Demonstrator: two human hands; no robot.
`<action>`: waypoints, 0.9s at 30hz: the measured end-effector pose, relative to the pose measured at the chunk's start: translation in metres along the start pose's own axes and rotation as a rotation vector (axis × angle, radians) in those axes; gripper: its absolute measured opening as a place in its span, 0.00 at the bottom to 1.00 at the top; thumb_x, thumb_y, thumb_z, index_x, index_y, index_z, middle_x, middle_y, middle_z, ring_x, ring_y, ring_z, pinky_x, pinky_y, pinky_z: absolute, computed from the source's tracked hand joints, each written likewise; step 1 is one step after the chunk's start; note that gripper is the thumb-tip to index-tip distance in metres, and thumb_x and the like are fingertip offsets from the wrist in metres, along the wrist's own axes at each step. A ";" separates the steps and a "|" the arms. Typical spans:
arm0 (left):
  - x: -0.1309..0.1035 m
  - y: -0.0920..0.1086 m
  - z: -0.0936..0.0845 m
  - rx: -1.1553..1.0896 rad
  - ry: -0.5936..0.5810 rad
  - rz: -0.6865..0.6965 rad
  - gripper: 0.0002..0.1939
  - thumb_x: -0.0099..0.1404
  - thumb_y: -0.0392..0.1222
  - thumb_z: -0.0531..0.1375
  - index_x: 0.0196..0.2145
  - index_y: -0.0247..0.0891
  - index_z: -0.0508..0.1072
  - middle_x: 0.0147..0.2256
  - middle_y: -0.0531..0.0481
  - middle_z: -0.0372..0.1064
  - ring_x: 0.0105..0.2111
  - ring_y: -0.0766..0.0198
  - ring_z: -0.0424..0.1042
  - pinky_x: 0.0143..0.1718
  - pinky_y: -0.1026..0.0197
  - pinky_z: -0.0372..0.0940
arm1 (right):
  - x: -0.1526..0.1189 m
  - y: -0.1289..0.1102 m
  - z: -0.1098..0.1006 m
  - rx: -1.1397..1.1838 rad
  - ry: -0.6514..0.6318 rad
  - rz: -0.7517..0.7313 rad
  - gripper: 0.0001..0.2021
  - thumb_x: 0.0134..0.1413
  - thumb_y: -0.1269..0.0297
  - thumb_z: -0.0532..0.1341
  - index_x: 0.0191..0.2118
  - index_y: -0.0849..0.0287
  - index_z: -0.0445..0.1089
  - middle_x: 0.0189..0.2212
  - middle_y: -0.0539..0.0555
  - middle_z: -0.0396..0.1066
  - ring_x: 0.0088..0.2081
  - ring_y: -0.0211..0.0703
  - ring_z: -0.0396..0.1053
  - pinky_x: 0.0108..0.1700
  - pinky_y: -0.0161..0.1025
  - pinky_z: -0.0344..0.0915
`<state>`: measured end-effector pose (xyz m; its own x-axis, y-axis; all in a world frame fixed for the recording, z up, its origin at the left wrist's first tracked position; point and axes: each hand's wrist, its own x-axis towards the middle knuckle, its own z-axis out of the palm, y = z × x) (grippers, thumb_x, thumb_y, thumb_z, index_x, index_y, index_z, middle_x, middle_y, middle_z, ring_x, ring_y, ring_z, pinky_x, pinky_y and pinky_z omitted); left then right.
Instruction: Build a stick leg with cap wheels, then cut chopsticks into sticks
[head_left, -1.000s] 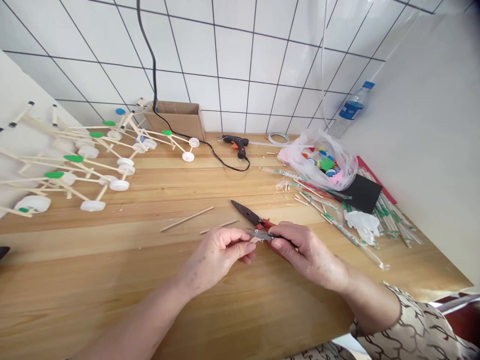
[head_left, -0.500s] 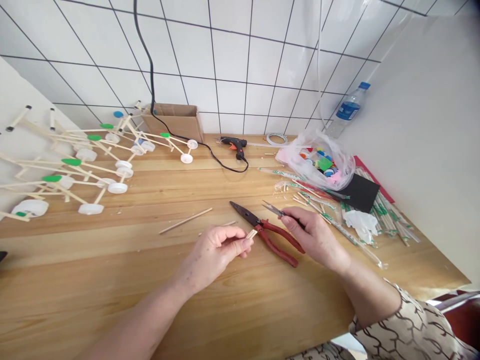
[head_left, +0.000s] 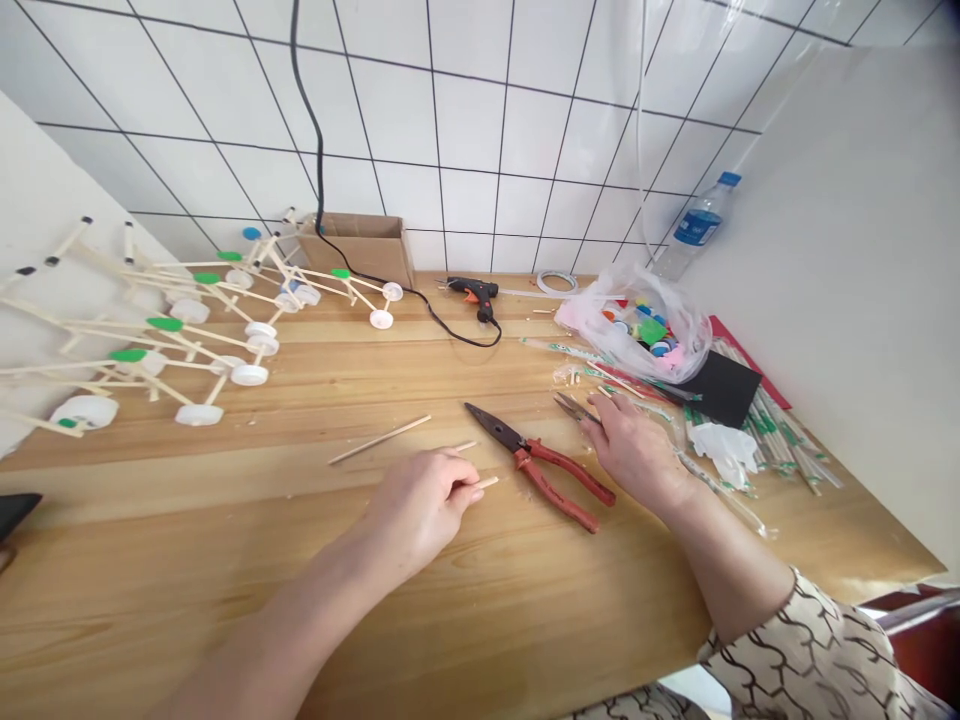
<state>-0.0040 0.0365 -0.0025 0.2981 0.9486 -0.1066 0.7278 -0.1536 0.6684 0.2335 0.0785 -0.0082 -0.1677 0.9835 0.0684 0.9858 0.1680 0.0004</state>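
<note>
The left hand (head_left: 424, 500) pinches a stick (head_left: 488, 483) while the right hand (head_left: 637, 450) holds snips (head_left: 574, 407) in a narrow grip, best turned points-away.

Blue-capped bottle (head_left: 697, 228) near tiled wall (head_left: 536, 125)

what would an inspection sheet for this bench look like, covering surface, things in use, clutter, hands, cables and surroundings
Surface: wooden tabletop, small scraps scattered on it
Things in use: wooden stick; pointed metal tool; red-handled long-nose pliers lying between the hands
Clutter: plastic bag holding coloured pieces; black sheet; wheeled stick models at the left
Hands: left hand pinches the wooden stick; right hand is on the pointed metal tool, grip partly hidden
Cables: black cable runs from the glue gun past a cardboard box and upward
Surroundings: white tiled wall; blue-capped bottle at the right
</note>
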 end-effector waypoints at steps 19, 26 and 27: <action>0.006 -0.012 -0.010 0.157 0.041 -0.053 0.09 0.55 0.41 0.58 0.19 0.40 0.71 0.23 0.52 0.68 0.24 0.63 0.63 0.26 0.63 0.50 | -0.007 -0.006 0.001 0.076 0.164 -0.244 0.11 0.58 0.66 0.51 0.39 0.63 0.70 0.34 0.60 0.66 0.39 0.51 0.63 0.42 0.44 0.58; 0.008 -0.025 -0.032 0.052 0.263 -0.151 0.13 0.57 0.49 0.54 0.25 0.39 0.72 0.19 0.56 0.64 0.20 0.66 0.59 0.23 0.65 0.51 | -0.008 -0.007 0.001 0.172 0.198 -0.312 0.10 0.58 0.68 0.52 0.35 0.62 0.71 0.31 0.58 0.68 0.37 0.48 0.65 0.41 0.42 0.58; 0.009 -0.026 -0.034 0.053 0.269 -0.177 0.13 0.58 0.49 0.54 0.24 0.38 0.71 0.18 0.56 0.62 0.19 0.67 0.58 0.22 0.65 0.51 | -0.008 -0.007 0.001 0.178 0.200 -0.322 0.10 0.58 0.68 0.52 0.35 0.63 0.71 0.31 0.58 0.69 0.37 0.47 0.65 0.41 0.42 0.58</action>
<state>-0.0414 0.0581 0.0044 -0.0043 0.9999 -0.0144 0.7871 0.0123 0.6167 0.2276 0.0700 -0.0098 -0.4441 0.8495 0.2850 0.8633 0.4908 -0.1179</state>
